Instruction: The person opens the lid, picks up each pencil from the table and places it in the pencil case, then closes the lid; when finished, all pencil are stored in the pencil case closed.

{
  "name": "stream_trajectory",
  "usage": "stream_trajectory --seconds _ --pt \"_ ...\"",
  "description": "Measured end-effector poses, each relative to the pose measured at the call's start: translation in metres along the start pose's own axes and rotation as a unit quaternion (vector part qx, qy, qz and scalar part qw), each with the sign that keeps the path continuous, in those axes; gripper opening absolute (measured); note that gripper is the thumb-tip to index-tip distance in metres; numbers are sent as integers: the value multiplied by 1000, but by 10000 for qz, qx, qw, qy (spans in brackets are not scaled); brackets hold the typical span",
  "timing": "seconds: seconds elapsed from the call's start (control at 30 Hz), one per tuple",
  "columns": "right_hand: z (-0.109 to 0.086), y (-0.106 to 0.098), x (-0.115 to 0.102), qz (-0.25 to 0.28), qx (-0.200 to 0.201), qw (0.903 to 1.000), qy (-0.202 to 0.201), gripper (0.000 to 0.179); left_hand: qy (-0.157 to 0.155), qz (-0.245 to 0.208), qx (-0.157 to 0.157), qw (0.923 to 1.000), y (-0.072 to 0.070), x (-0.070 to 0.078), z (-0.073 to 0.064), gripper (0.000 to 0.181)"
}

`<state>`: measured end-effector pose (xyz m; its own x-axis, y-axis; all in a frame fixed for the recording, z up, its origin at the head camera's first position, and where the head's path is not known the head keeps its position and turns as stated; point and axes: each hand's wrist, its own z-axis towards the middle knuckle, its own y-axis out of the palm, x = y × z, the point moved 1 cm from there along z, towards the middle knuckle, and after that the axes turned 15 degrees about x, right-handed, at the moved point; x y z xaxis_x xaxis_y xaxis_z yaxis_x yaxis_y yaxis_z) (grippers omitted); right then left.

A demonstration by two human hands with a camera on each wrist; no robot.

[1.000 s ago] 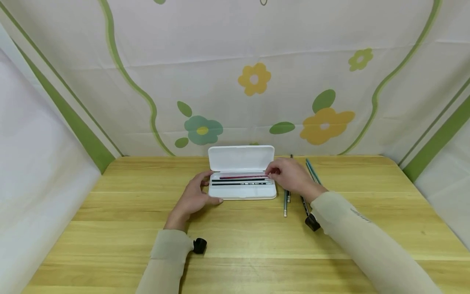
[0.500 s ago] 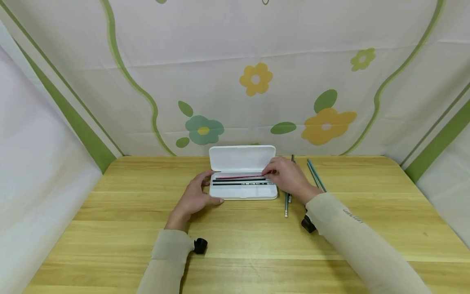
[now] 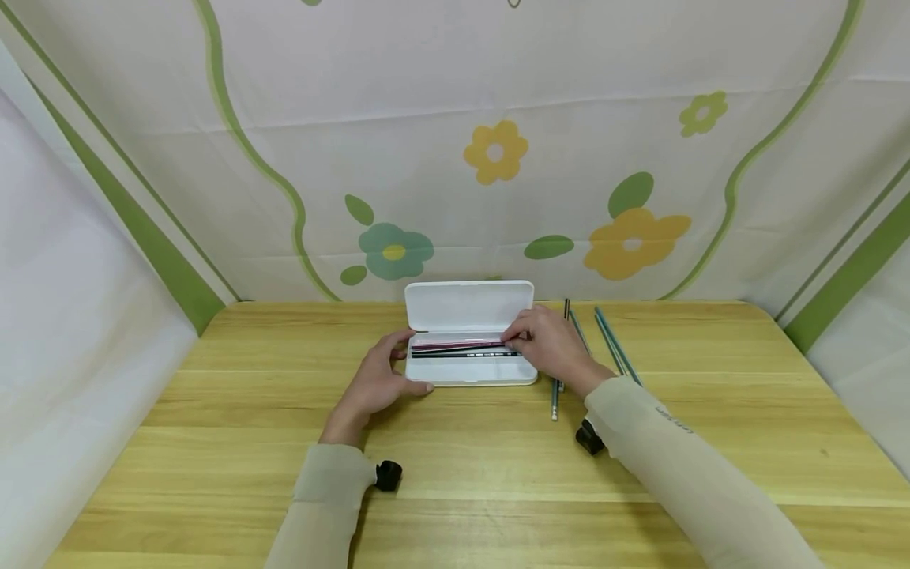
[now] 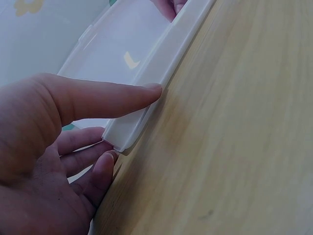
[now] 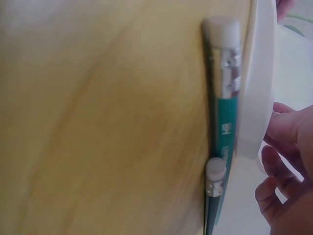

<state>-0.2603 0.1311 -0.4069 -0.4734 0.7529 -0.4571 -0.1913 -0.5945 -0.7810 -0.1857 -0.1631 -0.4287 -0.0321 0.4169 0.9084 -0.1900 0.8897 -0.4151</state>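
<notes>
- Left hand holds the near end of an open white rectangular hinged case: thumb along its front wall, fingers bent at its end.
- Right hand reaches over the case's other end, fingers bent, tips at slim red and black pencils inside; whether it pinches one, cannot tell.
- Beneath that hand, a green hexagonal pencil with white eraser lies beside the case; teal pencils lie right of it.
- Under both hands: pale yellow wood-grain tabletop, rounded far corners.
- Beyond both hands: white fabric backdrop, faintly creased, printed with orange, green and teal flowers; more white cloth left of the left hand.
</notes>
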Motion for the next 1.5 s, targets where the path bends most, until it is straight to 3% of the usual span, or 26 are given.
stream_trajectory --seconds 0.53,0.97,1.17,1.3,1.5 --pt "0 -1 0 -62 -111 9999 -43 21 31 105 11 9999 1 1 1 93" --pt "-3 -4 5 437 -167 9989 26 28 28 100 10 9999 0 0 2 95" --pt "-2 -6 6 760 -164 9969 101 21 27 99 7 9999 1 0 2 94" --pt "-4 -9 8 1165 -162 9926 301 13 23 82 2 10000 0 0 1 94" --pt "-7 -20 11 1578 -433 9807 1074 11 42 60 -7 10000 0 -1 1 93"
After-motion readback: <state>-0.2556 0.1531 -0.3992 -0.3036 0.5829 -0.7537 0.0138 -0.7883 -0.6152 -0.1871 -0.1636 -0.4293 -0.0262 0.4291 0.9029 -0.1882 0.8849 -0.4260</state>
